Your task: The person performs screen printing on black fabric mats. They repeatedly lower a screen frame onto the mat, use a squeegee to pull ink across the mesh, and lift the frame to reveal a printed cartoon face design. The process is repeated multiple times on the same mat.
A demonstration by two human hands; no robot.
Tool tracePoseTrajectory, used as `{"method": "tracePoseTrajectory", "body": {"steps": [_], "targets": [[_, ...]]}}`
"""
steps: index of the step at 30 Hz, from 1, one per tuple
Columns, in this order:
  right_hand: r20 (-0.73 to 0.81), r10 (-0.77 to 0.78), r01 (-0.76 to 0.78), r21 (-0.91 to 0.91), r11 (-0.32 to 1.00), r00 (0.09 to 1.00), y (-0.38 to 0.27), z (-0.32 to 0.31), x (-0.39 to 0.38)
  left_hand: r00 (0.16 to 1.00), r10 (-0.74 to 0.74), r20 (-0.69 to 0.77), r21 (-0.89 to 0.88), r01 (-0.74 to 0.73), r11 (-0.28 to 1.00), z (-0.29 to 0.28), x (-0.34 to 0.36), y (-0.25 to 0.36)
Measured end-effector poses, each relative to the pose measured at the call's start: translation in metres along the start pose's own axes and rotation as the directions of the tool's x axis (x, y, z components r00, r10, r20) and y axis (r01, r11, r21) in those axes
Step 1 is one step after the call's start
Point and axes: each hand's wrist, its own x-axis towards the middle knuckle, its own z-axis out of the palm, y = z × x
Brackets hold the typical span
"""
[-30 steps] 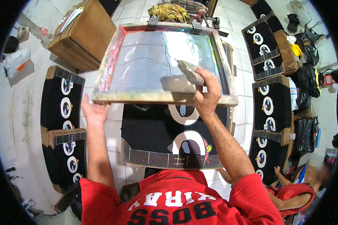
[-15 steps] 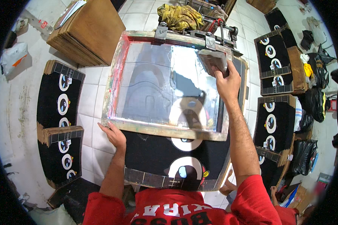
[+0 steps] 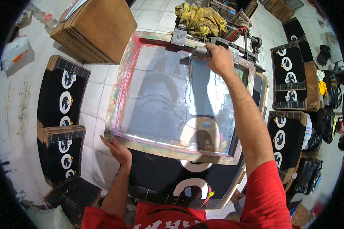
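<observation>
A wooden screen-printing frame (image 3: 168,151) with a see-through mesh lies tilted over a black printed fabric panel (image 3: 151,171) on a board. My right hand (image 3: 219,60) is closed around a squeegee (image 3: 199,52) at the frame's far side, beside the metal clamps. Part of the squeegee is hidden by my fingers. At the near left corner of the frame is my left hand (image 3: 119,150), its fingers stretched out along the corner. Large white rings with dark centres show on the panel, some of them through the mesh.
Stacked brown boards (image 3: 103,30) stand at the back left. More boards with black printed panels lie left (image 3: 59,99) and right (image 3: 288,68). A yellow stained cloth (image 3: 200,21) sits behind the metal clamp (image 3: 178,38). Black plastic bags (image 3: 309,174) lie at far right.
My right hand has moved the squeegee to the far rim of the frame. The view has shifted, and my left hand stays at the near left corner.
</observation>
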Motion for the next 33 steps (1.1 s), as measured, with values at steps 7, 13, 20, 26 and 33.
{"method": "tracePoseTrajectory", "body": {"steps": [7,13,20,26,33], "targets": [[0.2,-0.243,0.241,0.034,0.97,0.949,0.006,-0.013,-0.025,0.999,-0.007,0.049,0.029,0.006,1.0,-0.003,-0.001,-0.003],[0.132,-0.334,0.327,0.068,0.942,0.933,-0.014,-0.027,-0.118,0.998,0.033,0.045,0.093,-0.037,0.995,-0.004,-0.001,-0.005],[-0.051,-0.258,0.261,0.08,0.962,0.965,-0.021,-0.026,-0.159,0.997,0.07,0.022,0.077,-0.072,0.994,-0.002,0.001,-0.006],[-0.059,-0.153,0.159,0.12,0.98,0.987,-0.012,-0.018,-0.114,0.991,0.136,0.012,0.046,-0.137,0.99,-0.003,0.0,-0.005],[-0.109,-0.019,0.02,0.007,1.0,0.994,0.022,0.001,-0.039,0.997,0.076,0.027,0.015,-0.076,0.997,-0.003,-0.001,0.0]]}}
